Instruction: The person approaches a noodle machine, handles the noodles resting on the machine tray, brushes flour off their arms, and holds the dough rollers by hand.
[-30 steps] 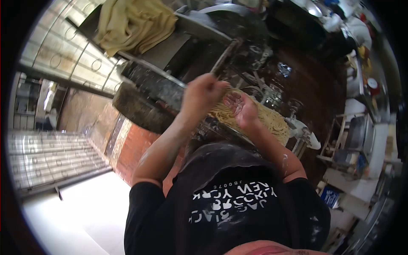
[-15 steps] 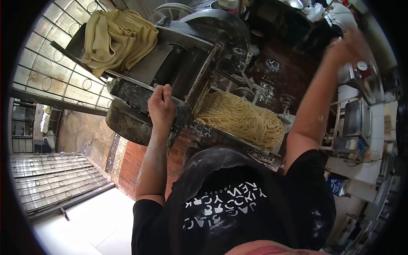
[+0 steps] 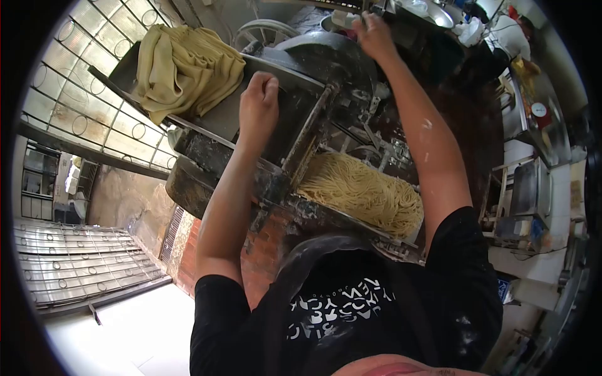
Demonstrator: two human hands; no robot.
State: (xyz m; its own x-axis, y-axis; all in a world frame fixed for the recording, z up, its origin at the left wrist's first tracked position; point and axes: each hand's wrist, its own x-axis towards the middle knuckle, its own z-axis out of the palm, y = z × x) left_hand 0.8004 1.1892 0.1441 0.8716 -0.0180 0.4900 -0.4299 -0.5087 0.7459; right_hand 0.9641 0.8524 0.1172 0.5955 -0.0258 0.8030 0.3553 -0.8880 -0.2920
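My left hand is closed in a fist above the metal tray and rollers of a dough machine. Whether anything is inside the fist is hidden. Beside it, on the tray's left part, lies a thick folded sheet of yellow dough. My right hand reaches over the back of the machine, fingers apart, close to a white container in a metal bowl. I cannot tell whether the fingers touch it. Cut noodles lie heaped at the machine's near side, between my arms.
A dark curved guard and a wheel stand at the machine's back. Barred windows are on the left. Another person is at the far right, near a dial scale on a counter.
My left fist has lifted from the machine's front edge to above the rollers. My right hand has swung from the far right to the bowl behind the machine.
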